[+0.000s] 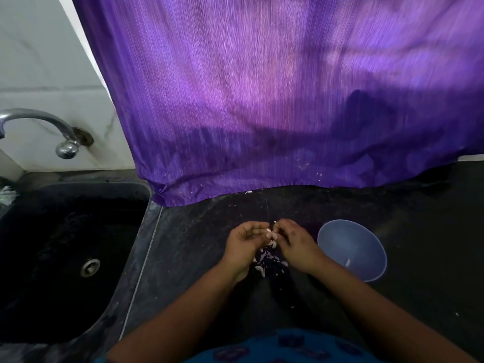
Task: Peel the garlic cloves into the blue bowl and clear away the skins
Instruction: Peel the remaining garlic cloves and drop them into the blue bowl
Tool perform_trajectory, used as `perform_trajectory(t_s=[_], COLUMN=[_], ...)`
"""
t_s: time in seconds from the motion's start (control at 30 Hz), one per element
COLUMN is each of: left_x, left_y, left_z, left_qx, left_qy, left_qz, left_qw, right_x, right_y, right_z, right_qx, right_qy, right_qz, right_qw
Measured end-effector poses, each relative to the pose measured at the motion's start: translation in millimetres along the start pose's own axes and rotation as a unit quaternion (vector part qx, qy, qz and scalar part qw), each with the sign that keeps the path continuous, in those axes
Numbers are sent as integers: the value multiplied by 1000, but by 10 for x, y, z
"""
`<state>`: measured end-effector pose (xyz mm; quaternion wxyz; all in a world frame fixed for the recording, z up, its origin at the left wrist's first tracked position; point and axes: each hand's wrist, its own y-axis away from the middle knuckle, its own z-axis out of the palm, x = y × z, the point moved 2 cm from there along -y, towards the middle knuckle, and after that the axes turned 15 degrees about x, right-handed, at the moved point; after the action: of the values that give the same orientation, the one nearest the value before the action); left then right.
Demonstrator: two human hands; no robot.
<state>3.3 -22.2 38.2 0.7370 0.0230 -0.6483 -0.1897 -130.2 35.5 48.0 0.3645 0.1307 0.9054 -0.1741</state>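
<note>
One garlic clove (269,233) — pale, part-stripped by the look of it — is held between both hands above the middle of the dark counter (199,258), just left of the blue bowl (366,263).

Grip, left hand (242,243): fingers curled inward, tips pinching the clove's left side. Grip, right hand (294,242): fingers bent down over the clove's right side, thumb hidden; it appears to pinch at skin or clove, though which one cannot be told.

Skins (269,260): a loose scatter of pale flakes on the counter directly under the hands, with a few stray flecks farther off toward the back edge and the near right.

Blue bowl: upright, near the right hand, holding one small pale piece (347,262) — probably a peeled clove — on its near wall.

Step in hand, as judged: stripping this clove. To do it well, one hand should hold the clove steady while the other lifts skin from the pointed end and draws it off in long pieces; work low over the existing heap so flakes stay gathered for clearing. Drop the bare clove into the bowl, and keep skins out of it.

Surroundings: purple cloth (262,100) hanging down to the counter's back edge; black sink (65,244) at the left edge; tap (39,121) on the wall above it.
</note>
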Motion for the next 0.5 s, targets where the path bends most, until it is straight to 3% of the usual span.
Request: perform_trajectory(t_s=[0.23,0.37,0.5], left_x=[8,13,21], left_y=[2,6,13], left_z=[18,17,31], left_qx=[21,43,59], left_qy=[95,71,22], left_qz=[-93,-72,-27], left_qw=[991,994,998], right_x=[60,-2,-64], right_y=[-13,-8,3], right_z=[-137,-165,-162], right_qx=[84,80,82], right_qy=[-90,-148,-131], right_qz=[85,109,85], right_qw=[989,980,984])
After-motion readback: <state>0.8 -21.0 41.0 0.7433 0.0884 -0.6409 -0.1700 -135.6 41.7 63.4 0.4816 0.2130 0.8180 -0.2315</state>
